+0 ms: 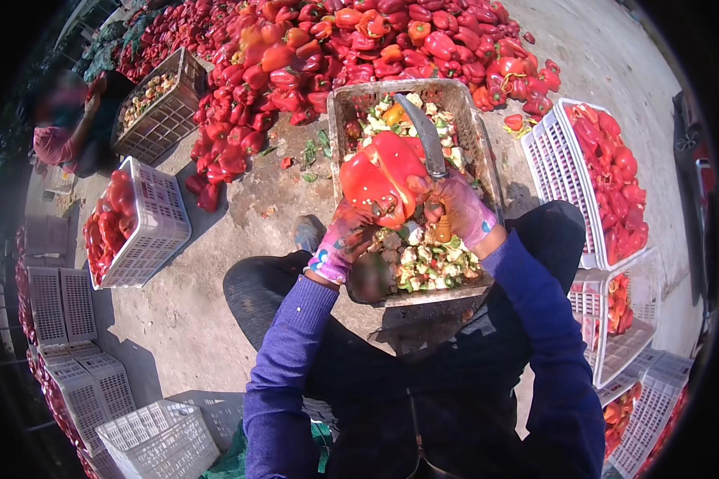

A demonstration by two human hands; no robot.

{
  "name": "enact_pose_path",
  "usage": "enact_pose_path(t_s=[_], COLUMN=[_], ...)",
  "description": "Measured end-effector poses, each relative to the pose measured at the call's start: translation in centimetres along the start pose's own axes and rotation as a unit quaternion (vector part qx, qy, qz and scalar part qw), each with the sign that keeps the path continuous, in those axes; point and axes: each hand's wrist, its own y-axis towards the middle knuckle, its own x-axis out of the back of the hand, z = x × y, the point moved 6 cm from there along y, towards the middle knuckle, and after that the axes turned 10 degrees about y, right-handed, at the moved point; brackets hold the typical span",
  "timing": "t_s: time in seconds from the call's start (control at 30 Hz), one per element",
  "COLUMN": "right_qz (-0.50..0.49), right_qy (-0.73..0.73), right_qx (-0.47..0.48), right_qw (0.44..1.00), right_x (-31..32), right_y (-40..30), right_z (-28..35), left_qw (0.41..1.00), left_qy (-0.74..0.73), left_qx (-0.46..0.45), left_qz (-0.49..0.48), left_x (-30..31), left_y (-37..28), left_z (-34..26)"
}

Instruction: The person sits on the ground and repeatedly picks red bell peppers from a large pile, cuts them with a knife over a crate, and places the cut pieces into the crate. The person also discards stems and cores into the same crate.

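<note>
My left hand (349, 236), in a soiled pink patterned glove, grips a large red bell pepper (371, 176). The pepper is split open, and pale seeds cling to its flesh. A knife with a curved blade (424, 132) and a wooden handle (443, 229) is held in my right hand (458, 203), gloved alike. The blade points up and away from me, and the right fingers also meet the pepper's right edge. Both hands are above a dirty plastic crate (334, 120) between my knees. In it lie pepper cores and trimmings (422, 260).
A big heap of red bell peppers (359, 45) spreads beyond the crate. White crates of peppers stand left (156, 221) and right (551, 161). More white crates (162, 440) are at lower left. At upper left a person (66, 132) sits beside a brown crate (162, 117) of trimmings.
</note>
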Motion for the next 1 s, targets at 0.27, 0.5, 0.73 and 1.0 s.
enact_pose_path(t_s=[0.27, 0.5, 0.73, 1.0], right_qz=[0.038, -0.046, -0.273, -0.326], right_qy=[0.074, -0.162, -0.44, -0.024], right_qx=[-0.069, 0.045, 0.196, 0.259], right_qw=[0.994, 0.985, 0.833, 0.909], right_x=[2.4, 7.9, 18.6, 20.6], right_y=[1.1, 2.3, 1.7, -7.0], right_z=[-0.6, 3.6, 7.9, 14.8], left_qw=[0.991, 0.918, 0.957, 0.894], left_qy=[0.1, 0.389, 0.231, 0.445], left_qx=[-0.014, 0.008, 0.092, -0.038], left_qz=[0.09, 0.077, 0.148, 0.04], left_x=[-0.9, 4.4, 4.4, 4.2], left_y=[0.0, -2.1, -2.4, 0.3], left_z=[-2.1, 0.3, -0.5, -2.3])
